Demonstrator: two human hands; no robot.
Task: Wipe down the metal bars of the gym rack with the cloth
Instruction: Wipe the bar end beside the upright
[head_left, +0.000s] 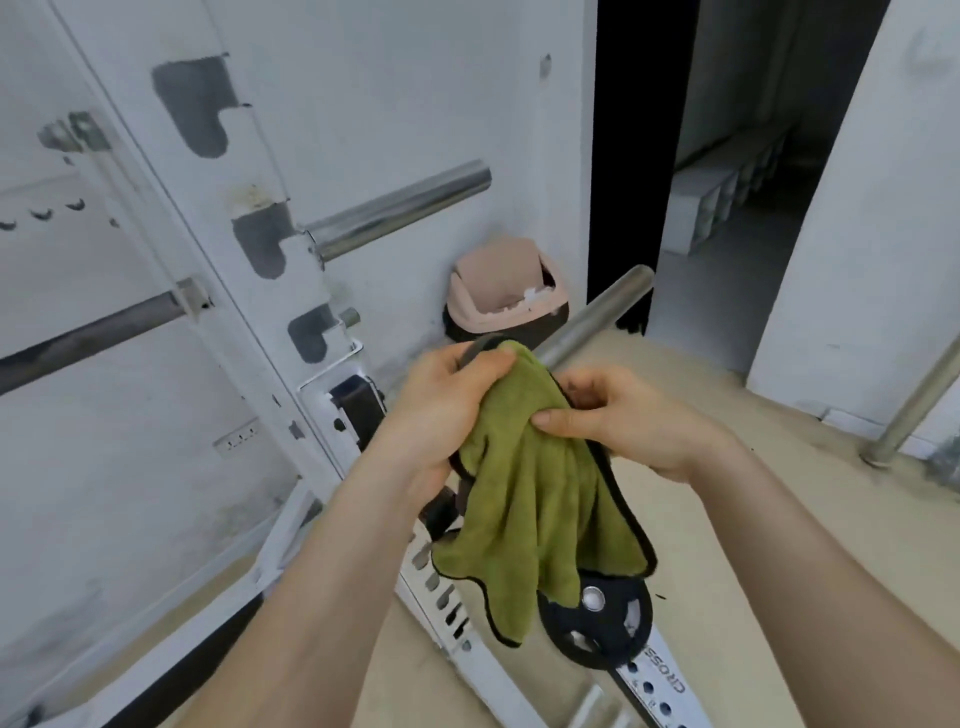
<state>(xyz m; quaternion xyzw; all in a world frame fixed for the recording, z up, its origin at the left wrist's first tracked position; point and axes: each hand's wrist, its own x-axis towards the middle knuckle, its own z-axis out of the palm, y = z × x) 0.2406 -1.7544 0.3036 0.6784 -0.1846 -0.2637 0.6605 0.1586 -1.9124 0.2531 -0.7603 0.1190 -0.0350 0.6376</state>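
Two bare hands meet over a green cloth (524, 488) in front of the white gym rack (244, 218). Left hand (447, 410) has its fingers closed around the cloth's upper bunch; right hand (628, 421) pinches its right edge between thumb and fingers. Behind them a steel bar (597, 317) angles up-right; a black weight plate (597, 623) sits below.

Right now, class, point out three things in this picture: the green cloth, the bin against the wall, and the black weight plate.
cloth (540, 483): head view, middle of the hanging green fabric.
bin (498, 291): head view, on its pink swing lid.
weight plate (608, 631): head view, black face below the hub.
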